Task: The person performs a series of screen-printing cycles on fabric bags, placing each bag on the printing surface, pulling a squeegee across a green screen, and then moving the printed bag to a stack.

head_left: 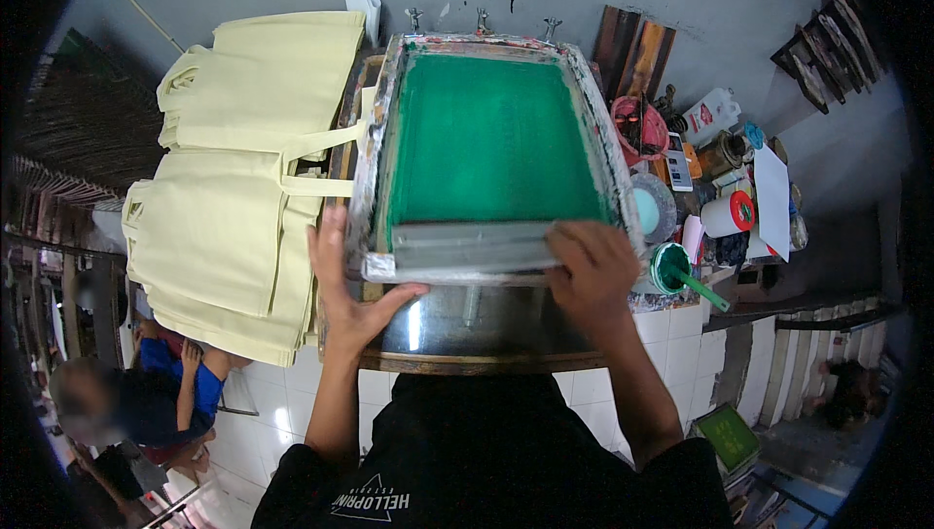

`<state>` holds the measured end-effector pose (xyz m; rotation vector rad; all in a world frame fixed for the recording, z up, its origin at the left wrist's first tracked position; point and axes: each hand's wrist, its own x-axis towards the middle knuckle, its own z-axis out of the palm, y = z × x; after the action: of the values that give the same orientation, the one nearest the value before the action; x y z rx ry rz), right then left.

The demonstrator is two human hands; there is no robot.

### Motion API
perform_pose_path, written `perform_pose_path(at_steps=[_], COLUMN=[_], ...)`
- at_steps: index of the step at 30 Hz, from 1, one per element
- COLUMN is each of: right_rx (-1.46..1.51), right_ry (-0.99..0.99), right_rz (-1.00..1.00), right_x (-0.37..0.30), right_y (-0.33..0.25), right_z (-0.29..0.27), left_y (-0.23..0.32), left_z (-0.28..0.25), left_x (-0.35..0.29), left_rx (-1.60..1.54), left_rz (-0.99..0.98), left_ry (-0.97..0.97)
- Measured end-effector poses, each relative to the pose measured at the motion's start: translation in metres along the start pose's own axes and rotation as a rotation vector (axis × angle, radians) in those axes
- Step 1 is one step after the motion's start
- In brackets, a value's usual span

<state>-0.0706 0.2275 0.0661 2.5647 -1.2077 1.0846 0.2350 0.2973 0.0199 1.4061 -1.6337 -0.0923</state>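
A screen-printing frame point(374, 169) lies on the table before me, its mesh point(496, 135) coated with green ink. Along the near end of the mesh stands a grey squeegee point(472, 245), slightly blurred. My right hand point(593, 262) is wrapped round the squeegee's right end. At the frame's near left corner is my left hand point(348, 300), fingers and thumb spread; whether it touches the frame, I cannot tell. Pale yellow tote bags point(209, 247) are stacked to the left, with handles reaching to the frame's left edge.
At the right, a tub of green ink point(669, 266) holds a green spatula point(702, 291). Behind it stand a red-lidded jar point(728, 214), a pink basket point(637, 128), a phone point(678, 161) and a white jug point(712, 113). Clamps point(482, 19) line the far edge. A person point(175, 383) sits at lower left.
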Motion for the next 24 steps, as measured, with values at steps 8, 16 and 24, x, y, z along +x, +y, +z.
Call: perform_pose_path(at_steps=[8, 16, 24], right_rx=[-0.211, -0.213, -0.15], right_ry=[0.183, 0.136, 0.149], right_rz=[-0.04, 0.153, 0.193], right_x=[0.167, 0.272, 0.332], right_y=[0.027, 0.029, 0.05], right_z=[-0.071, -0.109, -0.084], left_y=[-0.02, -0.124, -0.134], left_z=[-0.016, 0.011, 0.034], left_x=[0.087, 0.04, 0.031], left_rx=[0.339, 0.05, -0.035], left_rz=[-0.736, -0.985, -0.781], left_ry=[-0.212, 0.07, 0.399])
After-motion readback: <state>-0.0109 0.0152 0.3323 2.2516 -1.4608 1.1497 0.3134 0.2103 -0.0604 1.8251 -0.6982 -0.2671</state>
